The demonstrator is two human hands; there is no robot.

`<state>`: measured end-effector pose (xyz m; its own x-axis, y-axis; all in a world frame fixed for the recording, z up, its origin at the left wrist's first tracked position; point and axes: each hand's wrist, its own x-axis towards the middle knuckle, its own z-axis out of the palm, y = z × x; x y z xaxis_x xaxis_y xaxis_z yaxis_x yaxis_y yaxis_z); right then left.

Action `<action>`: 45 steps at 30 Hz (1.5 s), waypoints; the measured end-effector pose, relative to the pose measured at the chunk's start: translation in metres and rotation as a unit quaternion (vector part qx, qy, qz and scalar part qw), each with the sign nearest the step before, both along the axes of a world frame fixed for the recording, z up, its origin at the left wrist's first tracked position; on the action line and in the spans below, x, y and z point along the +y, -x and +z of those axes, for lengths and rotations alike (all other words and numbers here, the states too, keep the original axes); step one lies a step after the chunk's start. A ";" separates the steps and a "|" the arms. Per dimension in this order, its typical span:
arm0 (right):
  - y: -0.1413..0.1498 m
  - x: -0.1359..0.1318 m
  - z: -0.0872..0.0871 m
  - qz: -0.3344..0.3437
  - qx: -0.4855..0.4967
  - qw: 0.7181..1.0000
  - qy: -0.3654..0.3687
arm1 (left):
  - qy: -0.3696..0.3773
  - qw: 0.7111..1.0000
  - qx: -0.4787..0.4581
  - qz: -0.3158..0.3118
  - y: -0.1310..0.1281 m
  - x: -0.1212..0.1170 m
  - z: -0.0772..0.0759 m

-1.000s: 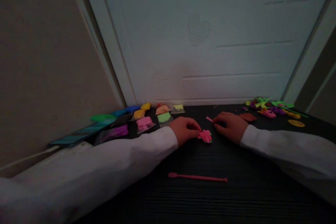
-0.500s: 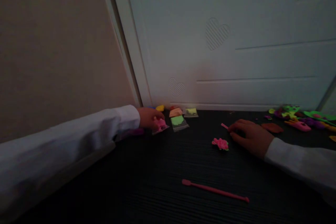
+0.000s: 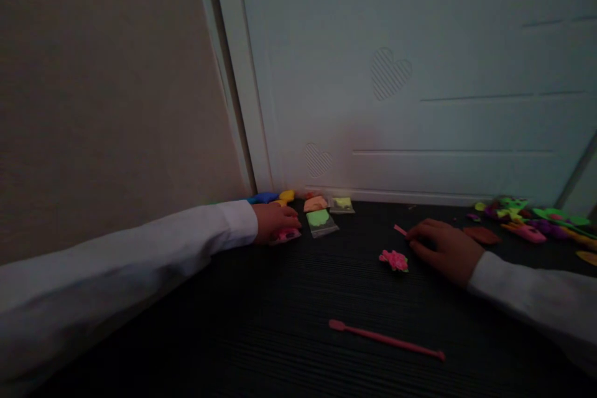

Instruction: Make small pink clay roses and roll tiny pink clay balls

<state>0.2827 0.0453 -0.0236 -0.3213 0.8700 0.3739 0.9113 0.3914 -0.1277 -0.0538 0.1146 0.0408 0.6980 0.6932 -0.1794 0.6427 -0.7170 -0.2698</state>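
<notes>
My left hand (image 3: 274, 222) reaches to the back left and its curled fingers grip a clear packet of pink clay (image 3: 288, 235), partly hidden under them. My right hand (image 3: 445, 250) rests on the dark table, thumb and fingers closed on a thin flat pink strip (image 3: 400, 230) whose end pokes out to the left. Just in front of that hand lies a pink clay flower (image 3: 394, 260) with bits of green at its edge. Nearer to me a long pink modelling tool (image 3: 387, 339) lies slantwise on the tabletop.
Packets of green clay (image 3: 321, 221), peach clay (image 3: 316, 203) and yellow clay (image 3: 342, 204) lie beside the left hand. Blue (image 3: 265, 197) and yellow lumps sit behind it. Colourful clay pieces (image 3: 525, 231) and a brown piece (image 3: 482, 236) are at right. A white door (image 3: 420, 130) stands behind.
My left hand has let go of the pink flower and moved left onto the pink clay packet. The view has turned left. My right hand keeps its hold on the strip.
</notes>
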 end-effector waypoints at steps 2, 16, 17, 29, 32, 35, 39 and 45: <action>-0.001 0.001 -0.002 0.002 0.007 1.000 -0.002 | -0.003 1.000 -0.010 -0.011 -0.004 -0.003 0.005; 0.048 -0.054 0.040 0.104 0.202 0.974 0.010 | -0.068 0.990 -0.121 -0.035 -0.070 -0.096 0.020; 0.055 -0.063 0.042 0.114 0.213 0.970 0.033 | -0.070 0.989 -0.120 -0.047 -0.075 -0.101 0.019; 0.065 -0.072 0.042 0.098 0.309 0.916 0.238 | -0.155 0.980 -0.100 -0.077 -0.099 -0.116 0.012; 0.065 -0.073 0.040 0.093 0.314 0.912 0.246 | -0.160 0.978 -0.106 -0.079 -0.098 -0.120 0.009; 0.066 -0.075 0.036 0.097 0.297 0.918 0.244 | -0.175 0.973 -0.123 -0.086 -0.098 -0.125 0.005; 0.065 -0.077 0.034 0.120 0.272 0.922 0.249 | -0.151 0.977 -0.142 -0.058 -0.095 -0.129 -0.003; 0.066 -0.087 0.032 0.155 0.234 0.929 0.243 | -0.074 0.970 -0.225 -0.055 -0.086 -0.126 -0.027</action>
